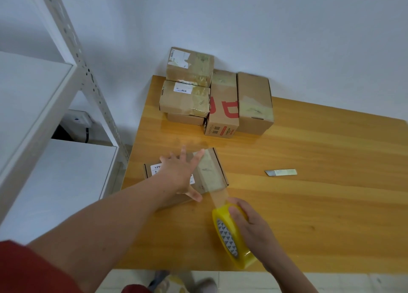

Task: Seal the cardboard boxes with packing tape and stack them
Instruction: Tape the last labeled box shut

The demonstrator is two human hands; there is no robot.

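The small brown cardboard box (209,173) lay shut near the left edge of the yellow wooden table (309,204), contents hidden, a strip of clear tape (217,195) running from its lid to the yellow roll of packing tape (231,239). The left hand (181,173) pressed flat on the lid, fingers spread wide, while the right hand (249,224) gripped the roll just off the box's near corner. Six boxes in all: this one and five taped cardboard boxes (254,103) by the wall, three stacked

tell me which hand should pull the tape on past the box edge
Right. The right hand grips the roll, and the strip runs from it to the box. The left hand lies flat on the box, pinning it.
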